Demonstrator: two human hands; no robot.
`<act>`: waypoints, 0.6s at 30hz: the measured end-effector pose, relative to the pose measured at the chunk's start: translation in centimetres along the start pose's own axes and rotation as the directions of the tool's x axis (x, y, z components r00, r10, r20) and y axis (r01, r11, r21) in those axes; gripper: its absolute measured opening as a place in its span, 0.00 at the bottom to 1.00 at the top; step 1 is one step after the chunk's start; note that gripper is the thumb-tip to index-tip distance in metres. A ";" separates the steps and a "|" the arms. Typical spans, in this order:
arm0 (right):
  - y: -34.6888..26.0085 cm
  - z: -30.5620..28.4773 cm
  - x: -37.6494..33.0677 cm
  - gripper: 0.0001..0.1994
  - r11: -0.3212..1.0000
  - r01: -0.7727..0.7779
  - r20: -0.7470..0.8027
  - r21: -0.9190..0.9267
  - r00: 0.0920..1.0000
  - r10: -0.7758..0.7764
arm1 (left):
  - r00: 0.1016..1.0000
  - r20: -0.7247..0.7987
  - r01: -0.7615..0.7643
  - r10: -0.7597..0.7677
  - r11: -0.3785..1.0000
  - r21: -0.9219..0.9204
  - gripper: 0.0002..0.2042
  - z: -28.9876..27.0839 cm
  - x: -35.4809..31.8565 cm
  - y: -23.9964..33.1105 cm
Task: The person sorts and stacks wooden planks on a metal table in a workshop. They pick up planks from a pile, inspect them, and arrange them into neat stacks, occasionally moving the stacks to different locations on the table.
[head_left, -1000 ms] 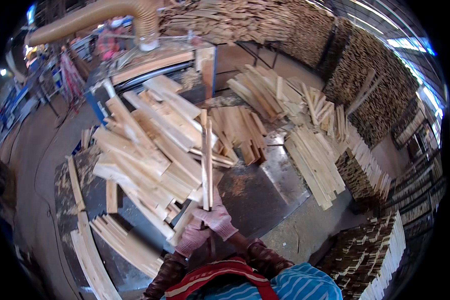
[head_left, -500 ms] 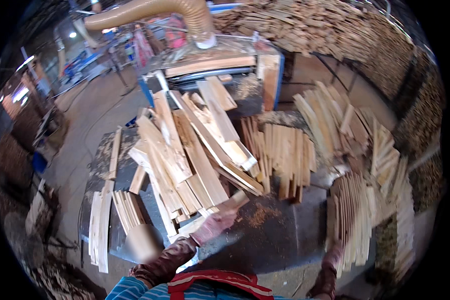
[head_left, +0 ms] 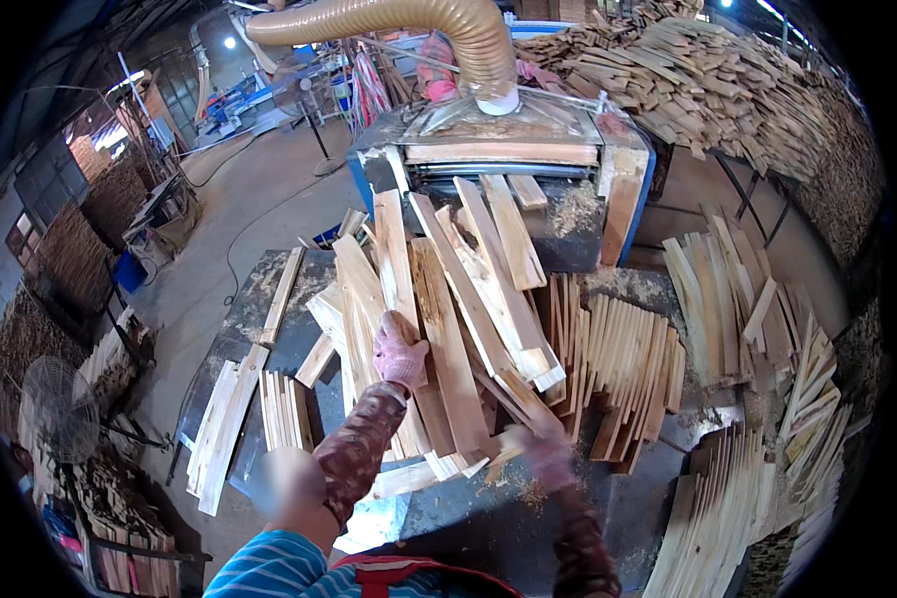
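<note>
In a pale pink work glove, my left hand (head_left: 401, 357) has its fingers curled over a wooden board (head_left: 362, 284) in the loose pile in front of me. My right hand (head_left: 548, 456), also gloved, is at the near right end of that pile, beside the lower end of a long board (head_left: 508, 394). Motion blur smears its fingers, so its grip does not show. A darker-grained board (head_left: 445, 344) lies just right of my left hand. Another pale board (head_left: 404, 482) lies crosswise at the pile's near edge.
A planer-like machine (head_left: 503, 149) with a ribbed duct (head_left: 389, 22) stands beyond the pile. Upright-edged slats (head_left: 628, 349) and a larger stack (head_left: 718, 508) are to the right. Several boards (head_left: 224, 429) lie on the dark table (head_left: 269, 284) at left. A fan (head_left: 60, 409) stands far left.
My left hand has moved up onto the pile, away from a short board at the near edge. My right hand has moved left from the right-hand stack to the pile. The view has shifted.
</note>
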State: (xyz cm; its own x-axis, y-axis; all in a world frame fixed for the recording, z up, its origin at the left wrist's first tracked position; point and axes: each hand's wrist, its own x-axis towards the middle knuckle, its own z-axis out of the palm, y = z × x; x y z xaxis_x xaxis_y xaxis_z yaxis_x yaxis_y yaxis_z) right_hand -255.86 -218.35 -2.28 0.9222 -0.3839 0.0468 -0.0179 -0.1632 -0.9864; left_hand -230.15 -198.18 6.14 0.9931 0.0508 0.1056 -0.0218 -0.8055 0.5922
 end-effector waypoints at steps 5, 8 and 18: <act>-6.0 10.9 3.6 0.50 0.849 0.013 0.008 -0.529 1.000 -0.010 | 0.998 0.061 0.037 -0.017 0.935 -0.353 0.36 -2.4 1.0 -1.6; -7.1 11.5 1.1 0.46 0.916 -0.008 0.005 -0.401 1.000 0.011 | 0.916 0.398 0.335 -0.037 0.616 -0.713 0.17 -4.7 3.6 -7.9; -7.3 12.7 -14.8 0.48 0.866 0.059 0.080 -0.496 0.997 -0.022 | 0.691 0.495 0.722 0.527 -0.459 -0.518 0.19 -11.8 -5.9 -23.1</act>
State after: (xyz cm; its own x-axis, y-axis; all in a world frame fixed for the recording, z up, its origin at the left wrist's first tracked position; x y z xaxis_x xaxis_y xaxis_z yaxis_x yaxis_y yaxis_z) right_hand -264.48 -199.91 2.28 0.9504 -0.3060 0.0557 -0.1527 -0.6151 -0.7735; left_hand -236.89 -172.97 1.25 0.7315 -0.6818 -0.0099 0.6670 0.7124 0.2184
